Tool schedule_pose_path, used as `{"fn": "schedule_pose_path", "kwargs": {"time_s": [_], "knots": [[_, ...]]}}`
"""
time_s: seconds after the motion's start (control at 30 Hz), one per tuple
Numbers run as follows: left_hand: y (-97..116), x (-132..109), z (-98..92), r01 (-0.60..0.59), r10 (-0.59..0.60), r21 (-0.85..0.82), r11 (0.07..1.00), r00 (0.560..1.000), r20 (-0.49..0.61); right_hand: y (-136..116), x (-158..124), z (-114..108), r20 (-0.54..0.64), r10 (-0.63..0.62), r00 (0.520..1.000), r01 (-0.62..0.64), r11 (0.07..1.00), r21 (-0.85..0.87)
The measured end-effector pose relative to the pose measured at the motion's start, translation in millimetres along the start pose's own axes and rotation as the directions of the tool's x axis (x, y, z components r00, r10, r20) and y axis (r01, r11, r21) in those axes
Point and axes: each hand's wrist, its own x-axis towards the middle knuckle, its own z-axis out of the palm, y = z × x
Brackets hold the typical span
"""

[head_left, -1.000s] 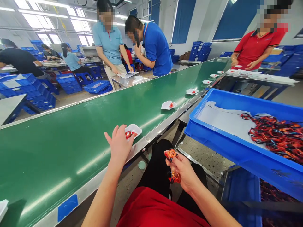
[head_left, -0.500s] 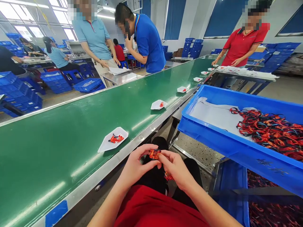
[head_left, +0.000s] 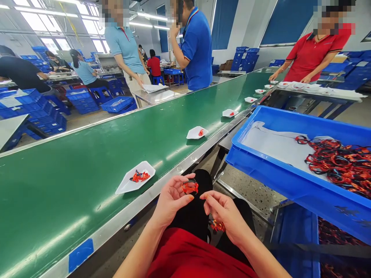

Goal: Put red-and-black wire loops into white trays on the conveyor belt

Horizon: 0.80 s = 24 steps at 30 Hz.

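Note:
My left hand [head_left: 169, 202] holds a small red and black ring-shaped piece [head_left: 189, 187] between its thumb and fingers, above my lap. Just to the right, my right hand [head_left: 226, 211] has thumb and forefinger pinched together, apart from that ring piece. Another red and black piece [head_left: 217, 225] hangs under the curled lower fingers of this hand. On the green conveyor belt [head_left: 87, 170], left of my hands, sits a white angular tray [head_left: 123, 187] with red and black pieces [head_left: 140, 176] in it.
More white trays, such as this one [head_left: 193, 133], line the belt's near side. A blue crate [head_left: 249, 154] at right holds a heap of red and black rings [head_left: 342, 162]; another crate [head_left: 298, 231] stands below. Across the belt are two people; a person in red [head_left: 313, 56] works farther along.
My right hand has drawn back to the right from the ring piece, which stays in my left hand. The view has shifted, and the nearest tray appears slightly farther left and nearer.

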Motion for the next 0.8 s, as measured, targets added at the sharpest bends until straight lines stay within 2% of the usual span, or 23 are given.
{"fn": "schedule_pose_path", "kwargs": {"time_s": [0.23,0.37,0.43,0.53,0.6,0.67,0.73,0.8], "knots": [[0.1,-3.5,0.9,-0.103,0.115,0.269,0.957,0.993,-0.027,9.2,0.8,-2.7,-0.007,0.017,1.0,-0.017,1.0,-0.003],[0.3,-4.8,4.4,-0.111,0.134,0.3,0.947,0.989,-0.058,10.8,-0.9,-3.8,-0.02,0.03,0.999,-0.03,0.999,-0.01],[-0.2,-3.8,6.9,-0.093,0.115,0.211,0.973,0.989,-0.093,11.6,-1.7,-4.2,-0.029,0.032,0.999,-0.033,0.999,-0.011],[-0.5,0.0,11.0,-0.004,-0.019,-0.112,0.994,0.979,-0.204,13.6,-2.4,-4.4,-0.032,0.037,0.999,-0.037,0.999,-0.008],[0.7,3.5,13.1,0.104,-0.22,-0.383,0.918,0.937,-0.272,15.3,-2.7,-4.5,-0.033,0.042,0.999,-0.042,0.999,-0.009],[3.3,6.8,14.4,0.186,-0.413,-0.587,0.788,0.867,-0.279,16.9,-3.1,-4.5,-0.032,0.047,0.998,-0.048,0.999,-0.014],[6.6,9.3,15.1,0.205,-0.508,-0.691,0.693,0.819,-0.267,18.2,-3.7,-4.7,-0.028,0.05,0.998,-0.05,0.999,-0.019],[9.5,11.2,15.3,0.191,-0.528,-0.729,0.658,0.807,-0.265,19.0,-4.6,-5.0,-0.021,0.054,0.998,-0.054,0.998,-0.025]]}}
